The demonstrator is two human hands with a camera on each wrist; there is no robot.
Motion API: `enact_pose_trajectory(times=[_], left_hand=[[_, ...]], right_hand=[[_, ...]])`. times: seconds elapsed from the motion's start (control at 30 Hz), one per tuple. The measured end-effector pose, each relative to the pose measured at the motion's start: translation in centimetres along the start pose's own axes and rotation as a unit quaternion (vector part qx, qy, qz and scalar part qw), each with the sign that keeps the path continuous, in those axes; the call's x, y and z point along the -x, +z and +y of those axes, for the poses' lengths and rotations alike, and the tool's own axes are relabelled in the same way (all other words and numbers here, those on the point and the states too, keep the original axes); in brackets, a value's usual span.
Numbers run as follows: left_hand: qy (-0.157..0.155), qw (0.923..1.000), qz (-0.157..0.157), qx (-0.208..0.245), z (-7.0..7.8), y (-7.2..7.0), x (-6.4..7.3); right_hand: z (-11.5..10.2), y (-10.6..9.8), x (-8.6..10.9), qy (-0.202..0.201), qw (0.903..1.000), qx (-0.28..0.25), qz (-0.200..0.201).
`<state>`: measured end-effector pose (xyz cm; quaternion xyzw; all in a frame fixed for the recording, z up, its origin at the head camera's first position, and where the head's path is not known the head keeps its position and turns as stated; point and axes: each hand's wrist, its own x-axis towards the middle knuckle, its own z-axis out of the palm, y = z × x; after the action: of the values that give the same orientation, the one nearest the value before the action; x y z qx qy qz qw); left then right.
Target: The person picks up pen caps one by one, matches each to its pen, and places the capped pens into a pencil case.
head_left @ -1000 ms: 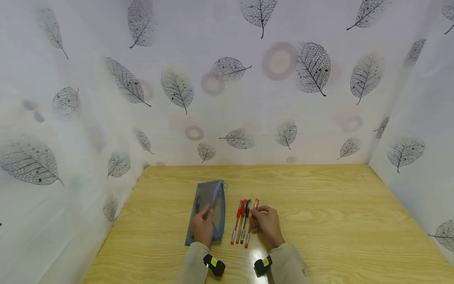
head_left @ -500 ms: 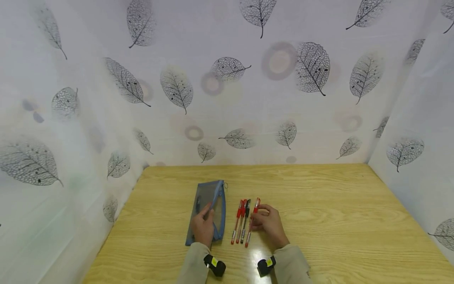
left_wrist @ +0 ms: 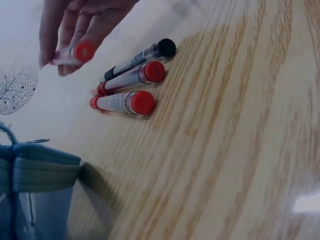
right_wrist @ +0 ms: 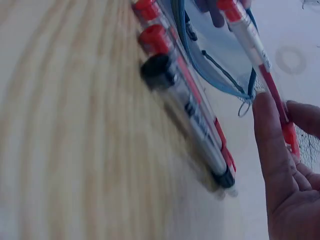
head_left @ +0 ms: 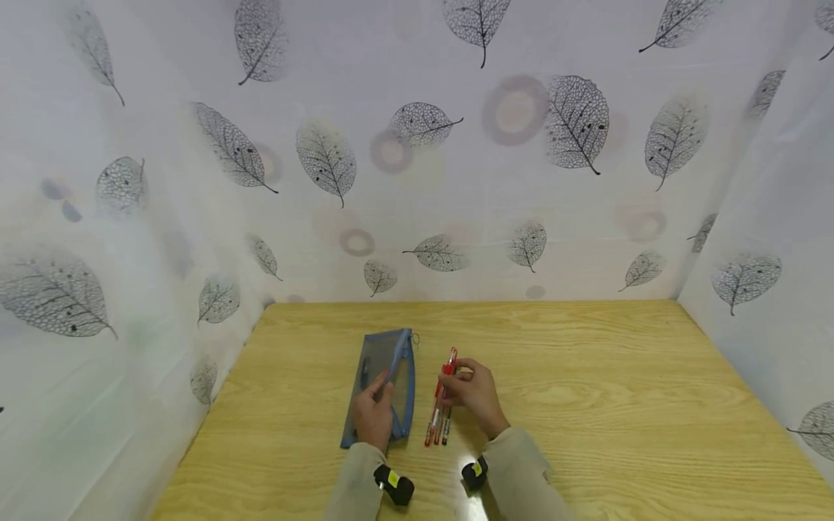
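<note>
My left hand [head_left: 373, 420] holds the near part of a blue-edged zip pencil pouch [head_left: 381, 351], its zip side parted and a dark pen [head_left: 365, 370] showing through the see-through wall. Between thumb and fingers, my right hand [head_left: 478, 396] pinches a red gel pen [right_wrist: 261, 60], lifted off the table and tilted. Below it, two red pens [left_wrist: 122, 102] and a black pen [left_wrist: 142, 57] lie side by side on the wood, right of the pouch. In the head view the right hand and raised pen partly cover them.
The light wood table [head_left: 586, 405] is bordered by a pale, leaf-printed covering [head_left: 456, 181] at the back and sides. A black device [head_left: 394, 486] with a yellow mark sits at the left wrist, another [head_left: 475, 474] at the right. A small ring [head_left: 415, 339] hangs from the pouch's zip end.
My right hand has raised the red pen from the right end of the row and carried it left, over the other pens. The left hand and pouch have stayed put.
</note>
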<state>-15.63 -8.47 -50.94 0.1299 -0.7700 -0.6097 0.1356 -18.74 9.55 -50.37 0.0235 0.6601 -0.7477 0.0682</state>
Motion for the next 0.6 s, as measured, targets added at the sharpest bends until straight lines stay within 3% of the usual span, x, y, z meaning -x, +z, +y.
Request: enact_pose_trajectory(times=[0.4, 0.6], left_hand=[[0.005, 0.9999, 0.002, -0.011, 0.2, 0.3, 0.1], [0.011, 0.9999, 0.0, -0.005, 0.1, 0.4, 0.0]], right_hand=[[-0.8, 4.3, -1.8, -0.004, 0.9976, 0.068, -0.014], [-0.2, 5.5, -2.5, -0.005, 0.9953, 0.086, -0.045]])
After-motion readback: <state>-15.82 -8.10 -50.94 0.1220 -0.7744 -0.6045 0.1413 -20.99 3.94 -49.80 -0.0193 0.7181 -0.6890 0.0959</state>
